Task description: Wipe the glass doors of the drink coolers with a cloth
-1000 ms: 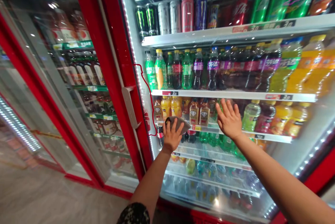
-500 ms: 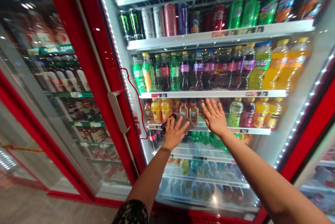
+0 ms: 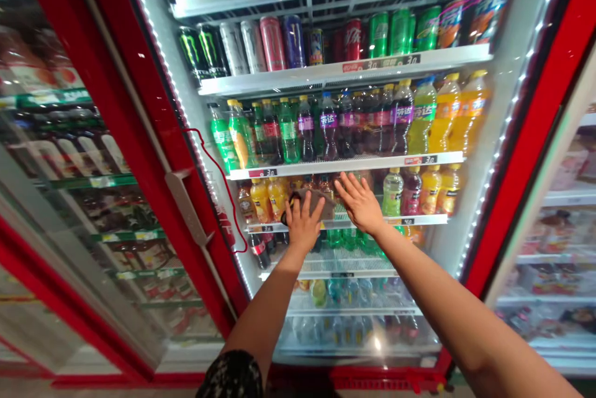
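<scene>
My left hand (image 3: 302, 227) holds a grey-brown cloth (image 3: 326, 207) flat beneath its spread fingers, pressed to the glass door of a red-framed drinks fridge. A dark, partly yellow bit of the cloth shows at its left edge. To the right, my right hand (image 3: 363, 205) is open, palm toward the glass with the fingers fanned out; it holds nothing. Behind both hands runs a shelf (image 3: 419, 220) of juice bottles. Orange juice bottles (image 3: 261, 200) stand left of the cloth, and a pale green bottle (image 3: 392, 192) is right of my right hand.
A grey door handle (image 3: 189, 207) sits on the red frame at the left. Higher shelves carry soda bottles (image 3: 328, 128) and cans (image 3: 272, 44). Clear bottles (image 3: 354, 326) fill the bottom. More fridges with stocked shelves (image 3: 102, 182) flank this one.
The view has turned to the right, so the fridge appears further left. My left hand and the cloth have shifted slightly up against the bottles behind; my right hand keeps its spread pose.
</scene>
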The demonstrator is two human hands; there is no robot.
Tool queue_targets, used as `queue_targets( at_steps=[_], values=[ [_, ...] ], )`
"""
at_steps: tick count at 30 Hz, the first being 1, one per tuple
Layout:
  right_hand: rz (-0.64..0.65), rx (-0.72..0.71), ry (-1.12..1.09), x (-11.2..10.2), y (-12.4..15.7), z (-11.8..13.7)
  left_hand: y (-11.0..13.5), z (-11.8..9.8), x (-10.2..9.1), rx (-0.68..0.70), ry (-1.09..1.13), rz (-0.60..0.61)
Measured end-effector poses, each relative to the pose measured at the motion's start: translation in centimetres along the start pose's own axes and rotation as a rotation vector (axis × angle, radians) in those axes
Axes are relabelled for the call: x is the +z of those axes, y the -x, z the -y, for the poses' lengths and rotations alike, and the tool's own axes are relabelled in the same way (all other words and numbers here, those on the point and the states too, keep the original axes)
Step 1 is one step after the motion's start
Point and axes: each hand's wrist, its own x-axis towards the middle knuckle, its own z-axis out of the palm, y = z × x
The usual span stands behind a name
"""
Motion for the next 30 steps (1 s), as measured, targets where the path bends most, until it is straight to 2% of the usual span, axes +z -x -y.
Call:
queue_targets(
  at_steps=[2,4,6,7,9,10,13,14,15,17,20,22,23,25,28,30],
  values=[
    [0.035,-0.078,-0.028,-1.0,1.0,-0.8,2.4,0.6,0.8,0.324,0.047,0.114],
    [0.078,-0.141,-0.049,-1.7,3.2,-2.1,4.7,2.2,1.1,0.614,0.091,0.217],
    [0.103,-0.144,-0.051,-2.2,6.2,-3.8,5.1,3.3,0.8,0.751,0.121,0.264],
    [0.106,-0.123,-0.043,-2.3,7.9,-4.7,4.5,3.3,0.5,0.760,0.126,0.262],
    [0.105,-0.066,-0.011,-2.3,10.8,-6.3,1.7,1.8,-0.3,0.663,0.109,0.205],
    [0.106,-0.041,0.007,-2.2,12.0,-6.9,0.0,0.4,-0.7,0.571,0.090,0.159],
    [0.130,-0.002,0.056,-2.0,14.2,-8.1,-4.7,-5.0,-0.9,0.174,0.034,0.011],
    [0.144,-0.002,0.070,-1.9,14.6,-8.3,-5.4,-6.6,-0.6,0.128,0.034,-0.012],
    [0.159,-0.006,0.081,-1.8,14.9,-8.4,-5.7,-7.8,-0.1,0.141,0.040,-0.013],
    [0.188,-0.019,0.098,-1.8,15.5,-8.7,-4.8,-9.0,1.0,0.336,0.062,0.045],
    [0.202,-0.015,0.109,-2.1,16.9,-9.7,-2.6,-8.3,2.3,0.692,0.085,0.179],
    [0.186,0.013,0.110,-2.8,17.8,-10.8,-2.6,-7.5,2.0,0.765,0.087,0.209],
    [0.173,0.029,0.109,-3.2,18.1,-11.4,-3.3,-7.4,1.5,0.742,0.084,0.195],
    [0.148,0.065,0.101,-4.0,18.6,-12.6,-6.2,-8.1,0.2,0.592,0.073,0.121],
    [0.137,0.112,0.091,-4.8,18.7,-13.9,-11.6,-11.6,-1.3,0.264,0.066,-0.002],
    [0.140,0.128,0.086,-4.9,18.8,-14.3,-13.7,-14.5,-1.0,0.165,0.070,-0.055]
  ],
)
